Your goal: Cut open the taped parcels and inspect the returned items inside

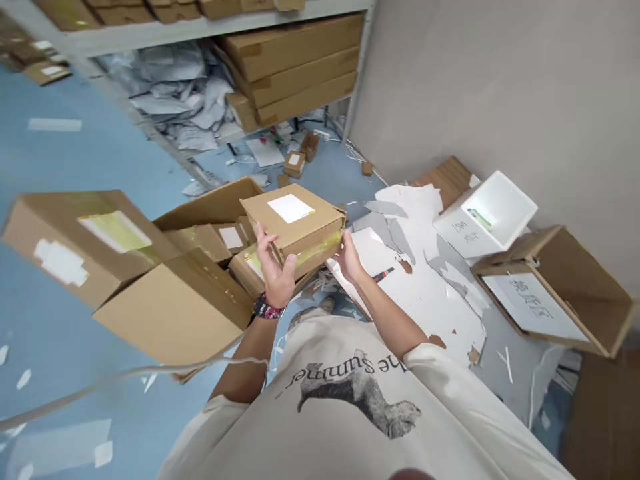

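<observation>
Small brown cardboard box (pixel 293 223) with white label and yellow tape, gripped between left hand (pixel 276 267) and right hand (pixel 350 259), fingers (pixel 264 243) curled around opposite sides, just over an open brown carton (pixel 210 207) of smaller parcels (pixel 200 241). Nearby: torn white paper (pixel 425 300) on blue floor (pixel 65 333), white box (pixel 483 213), grey metal shelf (pixel 200 30) of flat cartons (pixel 290 70).

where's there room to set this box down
Blue floor shows left of the open cartons, below the shelving, with a few paper scraps. Crowded: under the cardboard box held by left hand and right hand, and rightward across torn white paper.
</observation>
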Motion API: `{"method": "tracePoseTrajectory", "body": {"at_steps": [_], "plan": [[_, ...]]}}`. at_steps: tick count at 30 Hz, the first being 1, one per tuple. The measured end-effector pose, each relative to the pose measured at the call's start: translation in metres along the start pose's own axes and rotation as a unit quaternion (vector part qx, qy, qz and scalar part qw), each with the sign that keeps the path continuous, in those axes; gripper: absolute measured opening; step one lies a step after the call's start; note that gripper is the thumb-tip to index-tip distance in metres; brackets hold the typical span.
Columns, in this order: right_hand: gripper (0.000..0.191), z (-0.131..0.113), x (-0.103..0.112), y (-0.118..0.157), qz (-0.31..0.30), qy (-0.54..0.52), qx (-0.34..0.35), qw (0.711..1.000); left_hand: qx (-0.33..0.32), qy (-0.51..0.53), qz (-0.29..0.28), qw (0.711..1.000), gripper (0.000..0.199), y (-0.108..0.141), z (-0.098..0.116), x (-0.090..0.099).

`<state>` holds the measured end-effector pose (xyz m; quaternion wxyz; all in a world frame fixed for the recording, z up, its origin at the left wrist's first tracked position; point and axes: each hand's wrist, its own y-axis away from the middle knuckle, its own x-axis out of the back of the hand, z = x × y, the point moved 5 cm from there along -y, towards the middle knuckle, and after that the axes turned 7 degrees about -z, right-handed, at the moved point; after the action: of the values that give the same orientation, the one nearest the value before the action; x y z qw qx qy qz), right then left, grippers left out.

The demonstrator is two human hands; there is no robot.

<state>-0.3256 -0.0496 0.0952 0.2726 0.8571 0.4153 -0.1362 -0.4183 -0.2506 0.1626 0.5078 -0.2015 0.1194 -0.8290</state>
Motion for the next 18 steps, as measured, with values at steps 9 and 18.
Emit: {"method": "tracePoseTrajectory", "body": {"at_steps": [9,18], "plan": [[0.091,-0.016,0.148,0.108,0.084,-0.099,-0.011,0.991,-0.163,-0.106,-0.300,0.934,0.037,0.010,0.059,-0.135],[0.048,0.002,0.322,0.222,0.218,-0.159,-0.025,0.962,-0.365,-0.182,-0.579,0.706,0.051,0.104,0.127,-0.352]]}}
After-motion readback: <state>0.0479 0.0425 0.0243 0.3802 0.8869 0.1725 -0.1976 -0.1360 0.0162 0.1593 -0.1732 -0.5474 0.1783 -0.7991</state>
